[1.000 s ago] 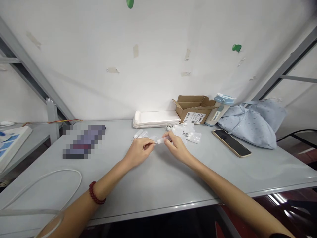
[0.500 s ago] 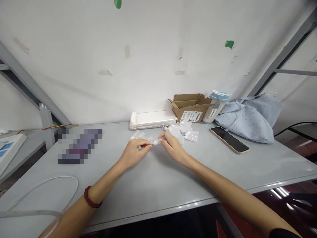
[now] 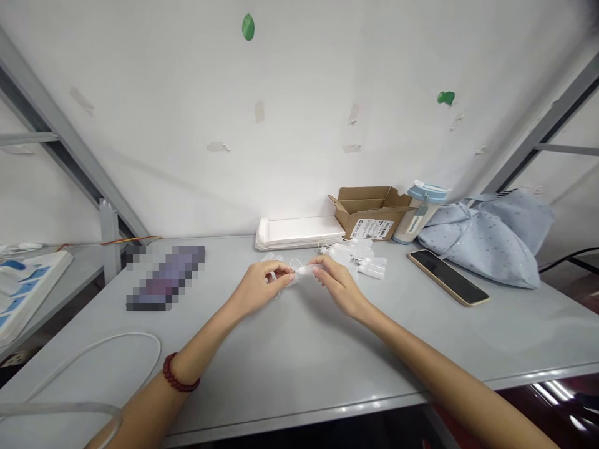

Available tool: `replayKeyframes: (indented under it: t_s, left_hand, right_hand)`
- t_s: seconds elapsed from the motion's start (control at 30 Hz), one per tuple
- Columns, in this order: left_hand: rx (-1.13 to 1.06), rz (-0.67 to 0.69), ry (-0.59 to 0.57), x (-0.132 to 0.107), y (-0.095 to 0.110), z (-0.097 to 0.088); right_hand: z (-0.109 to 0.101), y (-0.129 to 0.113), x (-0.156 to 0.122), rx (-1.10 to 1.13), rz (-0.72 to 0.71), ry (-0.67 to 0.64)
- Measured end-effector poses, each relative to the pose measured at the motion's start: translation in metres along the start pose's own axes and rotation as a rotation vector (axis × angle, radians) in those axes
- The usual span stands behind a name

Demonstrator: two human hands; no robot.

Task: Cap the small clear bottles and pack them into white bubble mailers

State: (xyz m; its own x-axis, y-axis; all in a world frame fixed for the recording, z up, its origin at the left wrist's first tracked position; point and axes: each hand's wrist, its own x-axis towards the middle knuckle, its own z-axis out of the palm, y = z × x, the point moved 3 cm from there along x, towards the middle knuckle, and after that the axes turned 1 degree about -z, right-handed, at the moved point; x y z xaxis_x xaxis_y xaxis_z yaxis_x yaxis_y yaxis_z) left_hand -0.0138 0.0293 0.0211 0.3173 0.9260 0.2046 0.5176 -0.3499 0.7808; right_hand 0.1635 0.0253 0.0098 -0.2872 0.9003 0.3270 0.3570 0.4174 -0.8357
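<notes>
one small translucent tube [image 3: 306, 270] was held over the counter [image 3: 290, 355]: left hand [image 3: 259, 288], grip pinched at its left end; right hand [image 3: 341, 287], grip clamped on its body. similar tubes [image 3: 373, 268] lay to the right, before one open cardboard box [image 3: 349, 224].

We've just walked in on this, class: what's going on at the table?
A person has both bare hands on one small translucent piece. The right hand holds its body, and the left hand pinches at its left end; the detail there is too small to make out. Similar pieces lie in a loose pile beyond the right hand, with a few more by the left. Behind them are a white stack and an open cardboard box.
</notes>
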Motion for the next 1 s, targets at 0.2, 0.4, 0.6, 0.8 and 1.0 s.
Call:
replayKeyframes:
  t_s: [0.2,0.4,0.6,0.8,1.0]
  left_hand:
    - [0.037,0.046,0.051,-0.001,-0.003,0.003]
    - [-0.01,-0.009,-0.01,-0.002,-0.009,0.01]
    - [0.059,-0.027,0.064,0.005,-0.012,-0.009]
    - [0.228,-0.129,0.263,0.009,-0.03,-0.041]
    - [0.347,-0.197,0.215,0.012,-0.046,-0.037]
  right_hand:
    - [0.008,0.005,-0.004,-0.025,0.018,-0.036]
    - [0.01,0.011,-0.004,-0.022,0.038,-0.091]
    - [0.005,0.016,0.004,-0.212,-0.062,0.031]
    - [-0.005,0.033,0.013,-0.696,-0.154,0.058]
    - [-0.006,0.037,0.015,-1.034,-0.092,-0.079]
